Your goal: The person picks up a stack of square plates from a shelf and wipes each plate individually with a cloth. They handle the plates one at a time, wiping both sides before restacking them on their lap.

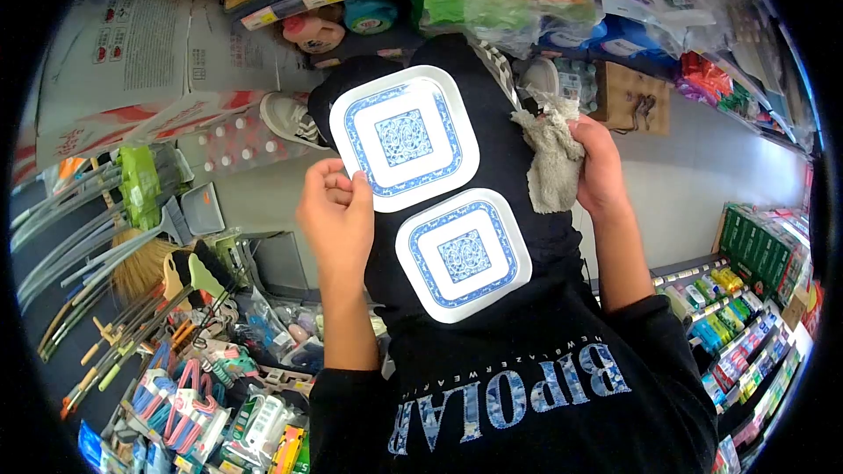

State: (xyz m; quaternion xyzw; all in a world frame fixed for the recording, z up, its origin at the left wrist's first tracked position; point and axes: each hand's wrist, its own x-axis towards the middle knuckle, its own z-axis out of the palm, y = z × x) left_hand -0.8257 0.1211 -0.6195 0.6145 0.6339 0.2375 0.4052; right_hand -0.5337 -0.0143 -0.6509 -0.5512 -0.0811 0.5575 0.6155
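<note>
Two square white plates with blue patterned borders and centres rest on my lap. My left hand (338, 211) pinches the lower left edge of the larger, farther plate (443, 162), thumb on top and fingers curled at the rim. Nearer my body lies the smaller plate (417, 250), slightly turned, with neither hand on it. To the right of both, my right hand (599, 162) grips a crumpled grey cloth (555, 167), which hangs down from the fingers and is apart from the plates.
Brooms and long handles (97, 272) lean at the left, above packaged goods. A large cardboard box (123, 61) stands upper left. Shelves with bottles (369, 15) and bagged packs run along the top. A paper bag (634, 96) sits on the floor; racks of small packets (738, 333) stand lower right.
</note>
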